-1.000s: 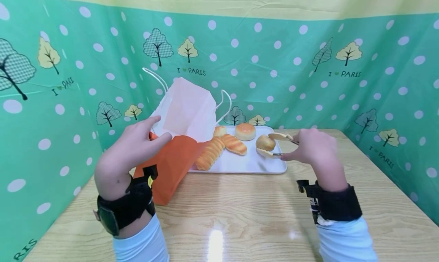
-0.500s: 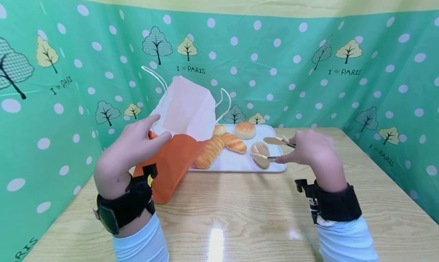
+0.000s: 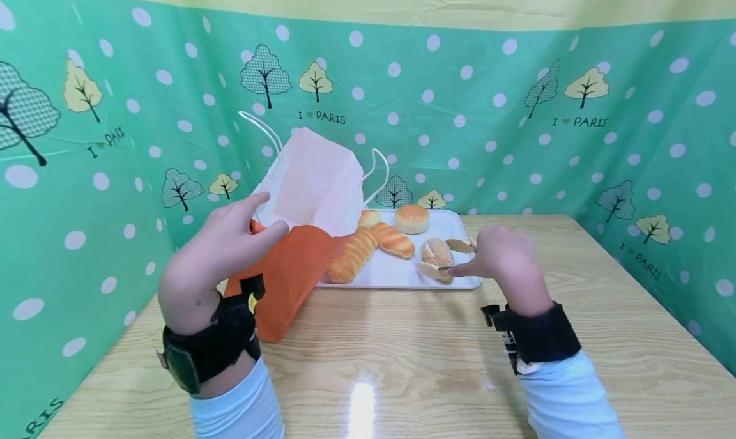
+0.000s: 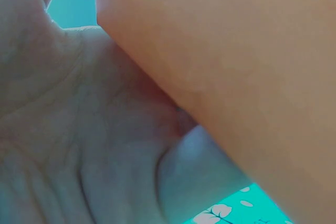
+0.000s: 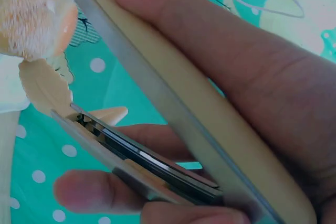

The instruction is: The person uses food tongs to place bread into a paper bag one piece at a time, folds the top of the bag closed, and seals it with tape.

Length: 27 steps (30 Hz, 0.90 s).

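My left hand [image 3: 221,247] grips the side of an orange paper bag [image 3: 290,269] near its open mouth, thumb and forefinger spread. The bag leans over, its white inside facing up. In the left wrist view the bag's side [image 4: 247,77] runs across the palm. My right hand [image 3: 505,257] holds beige-tipped metal tongs [image 5: 173,98], whose spread tips stand at either side of a round bread roll [image 3: 436,250]. Lying tipped on the white tray [image 3: 397,279], the roll shows a rough, paler face. In the right wrist view the roll [image 5: 31,22] is beside one tong tip.
Also on the tray are a long ridged loaf [image 3: 352,257], a striped oval bread [image 3: 393,241], a round glazed bun [image 3: 411,218] and a partly hidden piece [image 3: 369,218]. White string handles [image 3: 381,183] rise from the bag. A green curtain [image 3: 460,119] hangs behind the wooden table [image 3: 391,349].
The roll, between the tong tips a second ago, came down and tipped onto its side further left. The tongs and right hand moved left around it. My left hand and the bag stayed put.
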Each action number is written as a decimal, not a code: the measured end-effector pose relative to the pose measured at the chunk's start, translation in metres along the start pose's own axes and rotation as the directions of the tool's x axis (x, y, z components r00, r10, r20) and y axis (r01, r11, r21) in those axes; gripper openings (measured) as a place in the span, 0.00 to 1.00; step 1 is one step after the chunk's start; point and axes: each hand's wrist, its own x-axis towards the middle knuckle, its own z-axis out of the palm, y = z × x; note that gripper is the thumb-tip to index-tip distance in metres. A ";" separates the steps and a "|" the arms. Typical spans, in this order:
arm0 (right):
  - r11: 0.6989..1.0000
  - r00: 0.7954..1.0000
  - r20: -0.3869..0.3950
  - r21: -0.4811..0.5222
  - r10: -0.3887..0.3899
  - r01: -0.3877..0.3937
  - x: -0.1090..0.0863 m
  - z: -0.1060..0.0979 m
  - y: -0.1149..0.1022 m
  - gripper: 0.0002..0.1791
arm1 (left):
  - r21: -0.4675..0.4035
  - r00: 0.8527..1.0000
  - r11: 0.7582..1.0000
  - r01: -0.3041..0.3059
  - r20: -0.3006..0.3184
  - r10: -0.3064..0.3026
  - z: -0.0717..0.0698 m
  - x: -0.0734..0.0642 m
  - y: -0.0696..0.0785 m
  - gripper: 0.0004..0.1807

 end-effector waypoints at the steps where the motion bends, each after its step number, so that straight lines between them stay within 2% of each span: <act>1: 1.000 1.000 0.000 -0.002 0.004 -0.004 0.001 0.001 -0.001 0.37 | -0.001 1.000 1.000 0.000 -0.001 0.000 0.000 0.000 0.000 0.39; 11: 1.000 1.000 0.013 0.015 0.007 -0.007 0.004 0.001 0.002 0.35 | 0.009 1.000 1.000 -0.006 -0.009 0.006 -0.001 0.000 -0.001 0.39; 19: 0.994 0.996 -0.084 0.099 -0.031 0.039 0.002 -0.005 0.006 0.37 | 0.010 1.000 1.000 -0.001 -0.007 0.001 -0.001 0.001 -0.001 0.38; 27: 0.979 0.981 -0.186 0.183 -0.060 0.095 -0.001 -0.010 0.007 0.37 | -0.002 1.000 1.000 0.008 -0.001 -0.008 -0.002 0.000 -0.002 0.39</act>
